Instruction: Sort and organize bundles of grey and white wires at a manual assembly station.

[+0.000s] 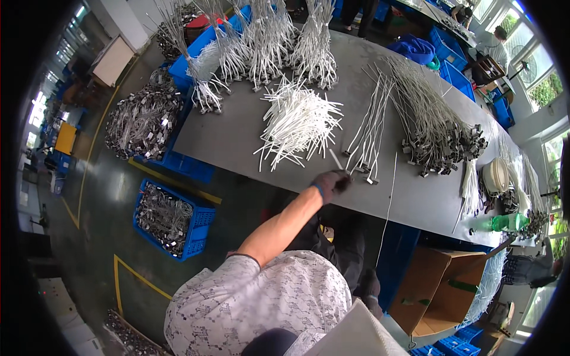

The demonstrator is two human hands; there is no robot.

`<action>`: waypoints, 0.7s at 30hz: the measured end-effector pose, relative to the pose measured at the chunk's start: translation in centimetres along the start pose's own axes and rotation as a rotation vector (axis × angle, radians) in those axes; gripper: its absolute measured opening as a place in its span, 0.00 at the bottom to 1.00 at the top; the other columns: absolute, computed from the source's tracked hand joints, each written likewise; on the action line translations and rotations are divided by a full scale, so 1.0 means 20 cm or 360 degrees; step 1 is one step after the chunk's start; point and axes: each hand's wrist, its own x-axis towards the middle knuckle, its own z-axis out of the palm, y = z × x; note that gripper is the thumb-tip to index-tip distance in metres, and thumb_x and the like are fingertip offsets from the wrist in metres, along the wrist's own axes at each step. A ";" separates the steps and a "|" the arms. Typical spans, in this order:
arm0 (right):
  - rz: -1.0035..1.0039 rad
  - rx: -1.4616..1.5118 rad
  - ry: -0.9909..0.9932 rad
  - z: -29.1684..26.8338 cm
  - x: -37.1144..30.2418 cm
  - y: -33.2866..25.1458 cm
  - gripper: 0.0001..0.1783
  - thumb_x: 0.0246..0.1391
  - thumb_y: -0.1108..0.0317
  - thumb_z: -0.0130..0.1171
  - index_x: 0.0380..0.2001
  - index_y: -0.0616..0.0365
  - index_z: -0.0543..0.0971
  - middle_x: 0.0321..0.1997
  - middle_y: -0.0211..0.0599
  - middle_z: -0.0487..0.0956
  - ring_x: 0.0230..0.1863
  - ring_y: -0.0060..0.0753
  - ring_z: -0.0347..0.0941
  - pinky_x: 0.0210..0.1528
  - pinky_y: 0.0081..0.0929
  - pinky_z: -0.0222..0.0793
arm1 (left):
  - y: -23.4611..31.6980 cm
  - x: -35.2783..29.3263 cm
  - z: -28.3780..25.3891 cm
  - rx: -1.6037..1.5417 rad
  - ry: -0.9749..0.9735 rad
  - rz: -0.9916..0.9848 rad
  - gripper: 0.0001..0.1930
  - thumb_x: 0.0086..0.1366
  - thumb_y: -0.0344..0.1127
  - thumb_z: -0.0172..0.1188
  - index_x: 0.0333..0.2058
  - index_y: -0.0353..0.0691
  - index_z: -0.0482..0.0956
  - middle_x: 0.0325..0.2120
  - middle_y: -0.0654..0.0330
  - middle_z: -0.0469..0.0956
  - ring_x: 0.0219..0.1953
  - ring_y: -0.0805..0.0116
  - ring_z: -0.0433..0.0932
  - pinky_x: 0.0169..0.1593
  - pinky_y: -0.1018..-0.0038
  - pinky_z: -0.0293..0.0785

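My left hand [332, 183], in a dark glove, is at the near edge of the grey table [231, 133]. Its fingers are closed on a short white tube [335, 158] that sticks up from them. Just beyond lies a loose pile of similar white tubes [300, 121]. Several wires with metal connector ends [369, 139] lie beside that hand. Low by my lap is my gloved right hand [370, 289]; its fingers are hidden. One long thin wire [390, 199] runs over the table edge and down toward it; whether the hand holds it, I cannot tell.
A big wire bundle [430, 130] lies to the right, with a green bottle [509, 222] farther along. Bundles of white-ended wires [267, 53] stand at the back. A blue crate [199, 234] sits on the left floor, a cardboard box [436, 291] at lower right. Other people work farther off.
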 end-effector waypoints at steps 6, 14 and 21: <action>-0.0609 -0.0209 0.0431 -0.22 0.23 -0.27 0.13 0.64 0.64 0.52 0.48 0.52 0.81 0.47 0.50 0.83 0.48 0.59 0.80 0.46 0.45 0.78 | -0.08 0.14 0.48 -0.0118 -0.0178 0.0456 0.05 0.72 0.35 0.58 0.40 0.40 0.78 0.30 0.58 0.82 0.32 0.62 0.84 0.37 0.66 0.84; -0.0159 -0.0348 0.0189 -0.10 0.22 0.00 0.14 0.62 0.63 0.52 0.47 0.53 0.81 0.43 0.49 0.84 0.47 0.57 0.81 0.46 0.47 0.78 | 0.20 -0.15 0.75 0.0356 0.0071 0.1615 0.09 0.72 0.35 0.58 0.36 0.35 0.76 0.29 0.59 0.82 0.26 0.70 0.82 0.33 0.75 0.80; -0.0152 -0.0315 -0.0041 -0.10 0.22 0.03 0.15 0.60 0.62 0.56 0.46 0.53 0.83 0.44 0.49 0.85 0.47 0.57 0.81 0.47 0.47 0.78 | 0.15 -0.21 0.70 0.1070 -0.0252 0.0914 0.08 0.67 0.33 0.59 0.35 0.33 0.80 0.27 0.58 0.83 0.30 0.71 0.84 0.36 0.74 0.81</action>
